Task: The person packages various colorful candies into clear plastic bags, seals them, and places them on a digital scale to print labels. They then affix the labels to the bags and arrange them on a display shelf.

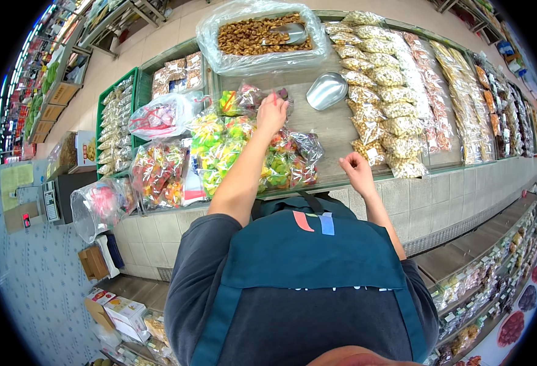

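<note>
My left hand [272,112] reaches over a display counter, its fingers on the top of a clear bag of dark purple sweets [250,97] with a red tie; the fingertips are partly hidden. Below it lie bags of green and yellow gummy sweets [218,155] and bags of mixed-colour sweets [158,171]. My right hand [358,170] hovers by the counter's front edge, fingers curled, near a bag of golden snacks [370,152]; whether it holds anything small cannot be told. A metal scoop [327,90] lies on the grey counter top [298,110] between the hands and the far side.
A plastic-lined tub of brown nuts or beans [255,36] with a second scoop stands at the back. Rows of bagged snacks [394,110] fill the right side. At left are a green crate [136,91], a plastic bag with red ties [159,116] and a scale [51,201].
</note>
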